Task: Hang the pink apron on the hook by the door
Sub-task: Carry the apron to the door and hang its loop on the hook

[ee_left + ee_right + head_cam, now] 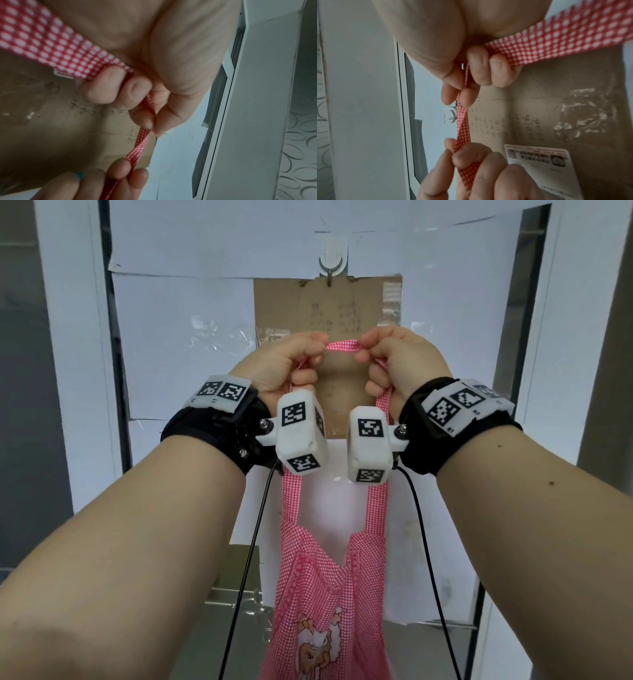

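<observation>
The pink checked apron [325,594] hangs down between my forearms, with a cartoon sheep on its bib. Its neck strap [342,346] is stretched level between my two hands. My left hand [294,361] pinches the strap's left end and my right hand [390,357] pinches the right end, fingers curled round the band [142,143] [463,129]. The metal hook [330,268] sits on a white plate on the door, straight above the strap and well apart from it. The hook [453,116] also shows small behind the strap in the right wrist view.
A brown cardboard sheet [363,302] with faint writing is taped to the door under the hook, behind my hands. White paper sheets [205,313] cover the rest of the door. Door frame posts [72,337] stand on both sides. Black cables [253,535] trail from my wrist cameras.
</observation>
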